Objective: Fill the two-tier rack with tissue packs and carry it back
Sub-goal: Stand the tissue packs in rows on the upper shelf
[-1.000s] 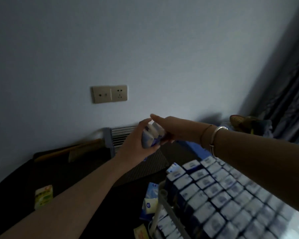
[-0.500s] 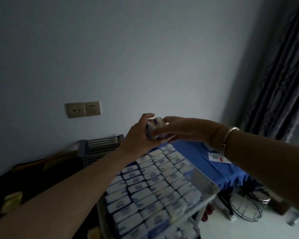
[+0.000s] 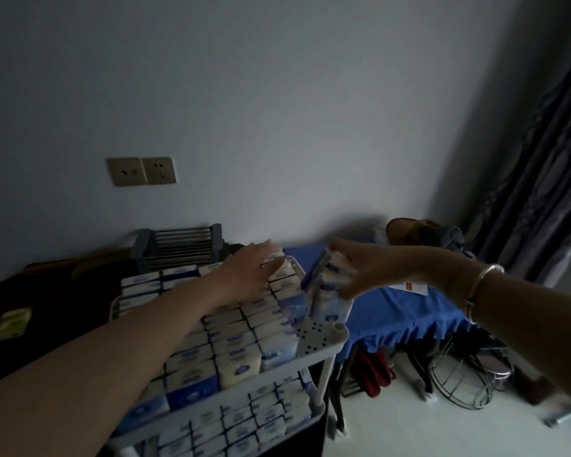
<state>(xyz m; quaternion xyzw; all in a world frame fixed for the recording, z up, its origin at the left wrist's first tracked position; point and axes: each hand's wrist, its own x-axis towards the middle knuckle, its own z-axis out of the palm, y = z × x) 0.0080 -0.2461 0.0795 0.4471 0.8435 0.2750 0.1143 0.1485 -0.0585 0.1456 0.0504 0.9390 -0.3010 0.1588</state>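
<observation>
Both hands have parted since the earlier frame: left hand [image 3: 244,275] presses flat on the rack's [image 3: 314,352] packed tissues, while right hand [image 3: 360,268] grips upright tissue packs [image 3: 330,301] directly above the mid-frame gap.

Rack [image 3: 314,352]: two tiers, both packed with upright tissue packs [image 3: 234,344] in rows. Upper tier has a bare perforated patch at its 3 o'clock corner. Dark surface [image 3: 47,311] at 9 o'clock carries a small green packet [image 3: 12,323]. Blue-covered surface [image 3: 399,311] at 3 o'clock carries a white paper [image 3: 409,286].
</observation>
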